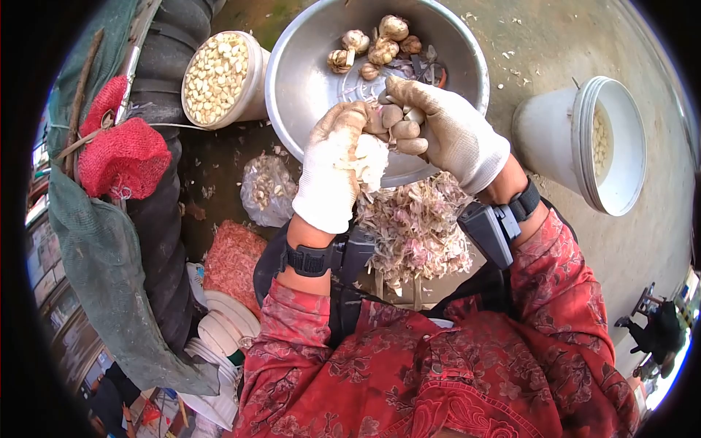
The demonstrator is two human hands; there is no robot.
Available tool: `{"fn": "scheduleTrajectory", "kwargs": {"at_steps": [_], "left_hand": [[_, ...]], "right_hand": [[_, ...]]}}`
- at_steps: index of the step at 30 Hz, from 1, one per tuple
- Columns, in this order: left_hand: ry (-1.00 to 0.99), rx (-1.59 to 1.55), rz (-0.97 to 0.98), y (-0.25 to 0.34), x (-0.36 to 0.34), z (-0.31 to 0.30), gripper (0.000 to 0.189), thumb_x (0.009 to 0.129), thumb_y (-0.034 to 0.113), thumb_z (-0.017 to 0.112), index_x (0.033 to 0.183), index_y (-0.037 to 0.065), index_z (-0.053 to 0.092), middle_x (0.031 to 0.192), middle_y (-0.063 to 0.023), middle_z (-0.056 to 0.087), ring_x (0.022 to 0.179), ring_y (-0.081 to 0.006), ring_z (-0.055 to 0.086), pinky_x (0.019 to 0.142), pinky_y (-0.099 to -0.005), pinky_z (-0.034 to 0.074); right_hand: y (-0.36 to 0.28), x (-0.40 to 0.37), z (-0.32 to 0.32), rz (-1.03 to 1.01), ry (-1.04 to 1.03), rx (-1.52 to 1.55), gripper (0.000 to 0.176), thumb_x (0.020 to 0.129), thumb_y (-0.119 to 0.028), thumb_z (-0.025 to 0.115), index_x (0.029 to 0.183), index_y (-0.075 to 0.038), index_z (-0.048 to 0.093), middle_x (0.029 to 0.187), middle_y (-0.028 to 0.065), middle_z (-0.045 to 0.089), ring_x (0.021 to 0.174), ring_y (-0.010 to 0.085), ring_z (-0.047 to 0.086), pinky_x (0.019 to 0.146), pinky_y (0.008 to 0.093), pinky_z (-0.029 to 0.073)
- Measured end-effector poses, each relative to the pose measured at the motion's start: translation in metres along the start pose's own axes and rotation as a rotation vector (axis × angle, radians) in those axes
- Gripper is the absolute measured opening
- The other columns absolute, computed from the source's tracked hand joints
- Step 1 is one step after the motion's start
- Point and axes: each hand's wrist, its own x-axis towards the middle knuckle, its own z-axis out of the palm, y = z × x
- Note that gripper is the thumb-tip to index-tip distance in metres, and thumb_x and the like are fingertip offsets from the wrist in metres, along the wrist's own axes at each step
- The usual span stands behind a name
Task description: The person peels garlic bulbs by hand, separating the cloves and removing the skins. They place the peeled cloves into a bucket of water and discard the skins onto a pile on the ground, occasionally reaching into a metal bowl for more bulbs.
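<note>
My left hand (pixel 332 164), in a white work glove, is closed with a pale, whitish garlic piece or bunch of skin (pixel 371 162) against its palm side. The gloved fingers of my right hand (pixel 456 135) curl in, their tips grey with dirt. Between them shows a small pale garlic clove (pixel 415 115). Both hands meet over the near rim of a metal basin (pixel 286 109). Several unpeeled garlic bulbs (pixel 394 29) lie in the basin, beside a dark tool with a reddish edge, partly hidden by my right hand.
A pile of garlic skins (pixel 416 226) lies below my hands. On the left stands a bucket of peeled cloves (pixel 215 80); a white bucket (pixel 544 131) on the right also holds cloves. A clear plastic bag (pixel 266 190) and red mesh bags (pixel 124 160) are at left.
</note>
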Motion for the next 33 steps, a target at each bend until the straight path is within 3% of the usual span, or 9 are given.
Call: {"fn": "scheduleTrajectory", "kwargs": {"at_steps": [9, 12, 14, 18, 20, 21, 28, 31, 33], "left_hand": [[0.118, 0.020, 0.019, 0.000, 0.001, -0.014, 0.034, 0.100, 0.026, 0.044, 0.107, -0.004, 0.059, 0.089, -0.0109, 0.066, 0.071, -0.0128, 0.062, 0.058, -0.0217, 0.049], [-0.024, -0.104, -0.041, 0.004, 0.001, -0.019, 0.035, 0.101, 0.026, 0.043, 0.111, -0.005, 0.057, 0.091, -0.0103, 0.065, 0.077, -0.0127, 0.063, 0.065, -0.0237, 0.052], [0.148, 0.057, -0.001, 0.006, -0.001, -0.012, 0.037, 0.101, 0.027, 0.042, 0.112, -0.005, 0.057, 0.091, -0.0100, 0.065, 0.079, -0.0127, 0.063, 0.065, -0.0241, 0.052], [0.228, 0.377, 0.159, 0.002, 0.000, -0.015, 0.037, 0.099, 0.028, 0.046, 0.110, -0.005, 0.057, 0.086, -0.0100, 0.066, 0.068, -0.0132, 0.063, 0.061, -0.0242, 0.052], [0.063, -0.363, -0.168, 0.003, 0.012, -0.025, 0.032, 0.097, 0.029, 0.051, 0.098, -0.002, 0.060, 0.071, -0.0074, 0.063, 0.053, -0.0128, 0.058, 0.050, -0.0237, 0.047], [0.332, -0.208, -0.091, 0.008, 0.005, 0.002, 0.029, 0.095, 0.030, 0.055, 0.086, 0.003, 0.060, 0.057, -0.0042, 0.057, 0.042, -0.0122, 0.050, 0.043, -0.0242, 0.041], [0.266, -0.332, -0.125, 0.000, 0.009, -0.001, 0.032, 0.094, 0.037, 0.053, 0.090, 0.005, 0.060, 0.065, -0.0022, 0.057, 0.052, -0.0131, 0.055, 0.047, -0.0232, 0.047], [0.472, -0.234, -0.127, 0.010, 0.004, 0.024, 0.039, 0.094, 0.043, 0.050, 0.087, 0.006, 0.061, 0.064, -0.0020, 0.056, 0.050, -0.0121, 0.053, 0.045, -0.0227, 0.044], [0.316, -0.241, -0.153, 0.012, 0.006, 0.001, 0.043, 0.094, 0.047, 0.049, 0.087, 0.007, 0.061, 0.064, -0.0024, 0.056, 0.048, -0.0121, 0.052, 0.042, -0.0226, 0.042]], "right_hand": [[0.002, -0.001, 0.001, -0.072, -0.092, 0.034, 0.017, 0.097, -0.024, 0.052, 0.097, -0.007, 0.054, 0.075, 0.0032, 0.056, 0.059, 0.0079, 0.046, 0.048, 0.0209, 0.037], [0.001, -0.003, 0.008, -0.140, 0.053, -0.101, 0.018, 0.096, -0.024, 0.053, 0.099, -0.006, 0.055, 0.077, 0.0013, 0.057, 0.061, 0.0063, 0.048, 0.049, 0.0197, 0.040], [-0.003, -0.006, 0.003, -0.158, -0.009, -0.418, 0.017, 0.096, -0.022, 0.053, 0.101, -0.006, 0.056, 0.076, -0.0008, 0.057, 0.063, 0.0040, 0.050, 0.049, 0.0180, 0.041], [0.004, -0.012, 0.023, -0.134, 0.130, -0.742, 0.035, 0.089, -0.033, 0.064, 0.101, -0.001, 0.059, 0.077, 0.0013, 0.061, 0.065, 0.0038, 0.054, 0.052, 0.0184, 0.042], [0.017, -0.007, 0.023, -0.315, 0.149, -0.976, 0.046, 0.083, -0.038, 0.069, 0.101, 0.003, 0.059, 0.086, 0.0073, 0.065, 0.076, 0.0116, 0.060, 0.067, 0.0266, 0.050], [0.022, -0.009, 0.023, -0.381, 0.120, -0.988, 0.045, 0.082, -0.037, 0.070, 0.100, 0.003, 0.059, 0.084, 0.0085, 0.065, 0.075, 0.0126, 0.060, 0.067, 0.0278, 0.050], [0.028, -0.012, 0.028, -0.450, 0.133, -1.234, 0.035, 0.085, -0.029, 0.063, 0.097, 0.003, 0.057, 0.080, 0.0158, 0.062, 0.074, 0.0201, 0.063, 0.065, 0.0349, 0.050], [0.038, -0.003, 0.018, -0.526, 0.113, -1.123, 0.033, 0.089, -0.029, 0.058, 0.099, 0.003, 0.058, 0.080, 0.0134, 0.063, 0.074, 0.0179, 0.063, 0.064, 0.0349, 0.049], [0.037, -0.005, 0.018, -0.443, 0.126, -0.986, 0.034, 0.091, -0.030, 0.057, 0.101, 0.003, 0.059, 0.079, 0.0109, 0.064, 0.072, 0.0157, 0.062, 0.062, 0.0331, 0.049]]}}
